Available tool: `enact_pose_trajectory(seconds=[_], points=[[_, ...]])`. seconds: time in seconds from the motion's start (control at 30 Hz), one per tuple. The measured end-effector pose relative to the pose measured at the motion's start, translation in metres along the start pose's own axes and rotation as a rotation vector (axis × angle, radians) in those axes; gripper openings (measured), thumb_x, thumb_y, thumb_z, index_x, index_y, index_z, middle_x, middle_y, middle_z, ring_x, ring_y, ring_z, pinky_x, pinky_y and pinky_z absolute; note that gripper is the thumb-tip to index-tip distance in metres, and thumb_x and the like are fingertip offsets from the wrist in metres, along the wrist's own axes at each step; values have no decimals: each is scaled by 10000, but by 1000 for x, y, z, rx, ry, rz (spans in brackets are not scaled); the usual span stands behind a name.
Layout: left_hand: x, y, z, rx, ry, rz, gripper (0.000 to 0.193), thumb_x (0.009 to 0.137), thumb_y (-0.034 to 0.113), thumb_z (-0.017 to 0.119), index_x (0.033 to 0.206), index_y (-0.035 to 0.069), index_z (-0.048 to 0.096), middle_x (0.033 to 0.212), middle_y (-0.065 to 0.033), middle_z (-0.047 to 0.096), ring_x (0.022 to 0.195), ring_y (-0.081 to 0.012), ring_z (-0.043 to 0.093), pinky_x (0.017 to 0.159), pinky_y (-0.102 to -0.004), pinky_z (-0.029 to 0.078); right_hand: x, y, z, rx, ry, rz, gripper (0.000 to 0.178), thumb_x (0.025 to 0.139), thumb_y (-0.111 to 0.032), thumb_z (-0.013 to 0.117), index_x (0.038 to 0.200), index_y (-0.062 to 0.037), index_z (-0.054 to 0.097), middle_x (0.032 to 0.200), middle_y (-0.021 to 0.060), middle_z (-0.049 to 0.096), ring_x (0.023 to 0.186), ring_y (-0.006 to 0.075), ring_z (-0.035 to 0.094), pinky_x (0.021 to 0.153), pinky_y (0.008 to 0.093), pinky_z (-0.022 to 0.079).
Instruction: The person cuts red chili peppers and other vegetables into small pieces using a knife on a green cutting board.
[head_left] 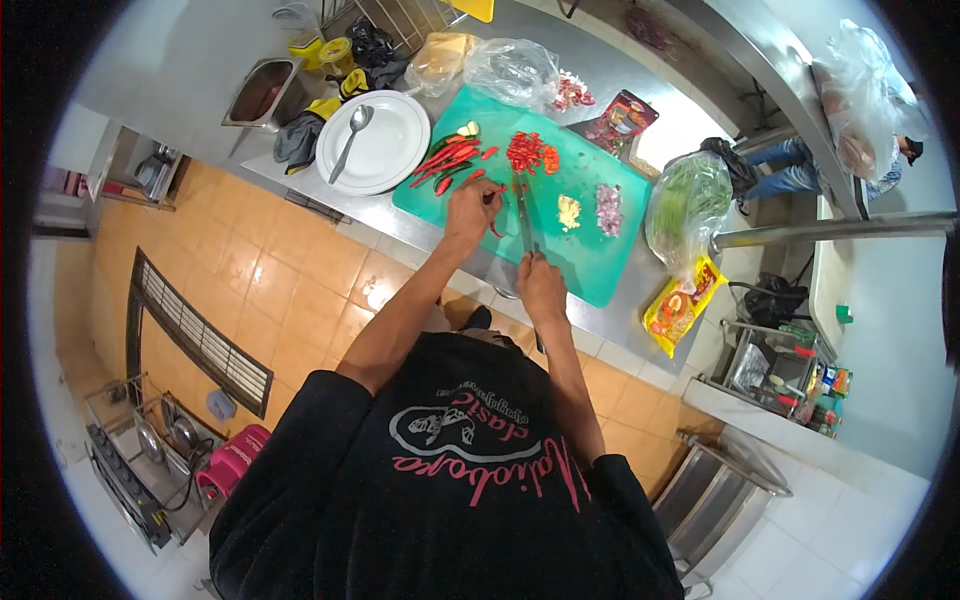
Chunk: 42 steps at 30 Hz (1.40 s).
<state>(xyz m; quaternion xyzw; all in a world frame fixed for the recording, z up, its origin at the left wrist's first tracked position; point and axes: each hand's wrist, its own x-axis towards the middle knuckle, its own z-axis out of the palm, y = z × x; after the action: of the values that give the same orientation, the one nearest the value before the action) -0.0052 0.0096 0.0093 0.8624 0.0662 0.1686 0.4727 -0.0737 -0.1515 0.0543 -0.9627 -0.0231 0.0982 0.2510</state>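
Gripping a knife (pixel 527 222) over a green cutting board (pixel 592 272), the right hand (pixel 541 288) hid part of its handle; the left hand (pixel 472 210) curled beside red chilies (pixel 454 158), whether pinching one hard to tell. A plate (pixel 396 150) held a spoon (pixel 361 117), a clear bag (pixel 684 260) greens (pixel 688 207).

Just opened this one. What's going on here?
A person is cutting chilies on a green cutting board. The right hand grips a knife by its handle; the left hand holds a red chili beside the blade. Whole chilies lie to the left, chopped chili beyond the blade, and separate piles of what look like chopped garlic and purple onion to the right.
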Motion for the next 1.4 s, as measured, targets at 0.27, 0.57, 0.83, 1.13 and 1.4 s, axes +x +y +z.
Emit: enact_pose_trajectory(seconds=[0.27,0.57,0.83,1.13,1.4], points=[[8,6,0,-54,-78,-25,148,747,10,686,894,3,676,777,-169,664,693,-283,658,633,-362,513,-8,-5,5,16,-44,-9,358,977,-254,408,889,36,600,774,299,634,735,464,632,677,543,517],[10,1,2,-40,-101,-46,150,749,21,691,895,-1,670,823,-177,678,695,-285,667,636,-363,515,-8,-5,10,-14,-83,35,354,986,-257,398,917,29,594,784,291,638,765,462,632,688,540,516],[11,4,3,-30,-103,-38,137,750,44,695,882,10,678,798,-159,666,675,-292,640,634,-372,501,6,-13,16,6,-45,25,360,986,-252,407,881,33,600,764,299,630,737,477,626,672,551,515],[8,3,8,-22,-33,7,135,737,24,690,867,-2,666,796,-185,652,723,-334,641,646,-403,497,3,-11,20,34,-68,29,356,987,-254,408,902,30,604,785,309,634,748,493,623,671,566,505],[5,5,7,6,-42,-44,114,755,49,682,861,10,663,811,-184,636,738,-346,628,661,-408,498,12,-15,21,10,-45,12,363,981,-256,417,883,35,610,783,300,639,759,486,627,690,556,511]])
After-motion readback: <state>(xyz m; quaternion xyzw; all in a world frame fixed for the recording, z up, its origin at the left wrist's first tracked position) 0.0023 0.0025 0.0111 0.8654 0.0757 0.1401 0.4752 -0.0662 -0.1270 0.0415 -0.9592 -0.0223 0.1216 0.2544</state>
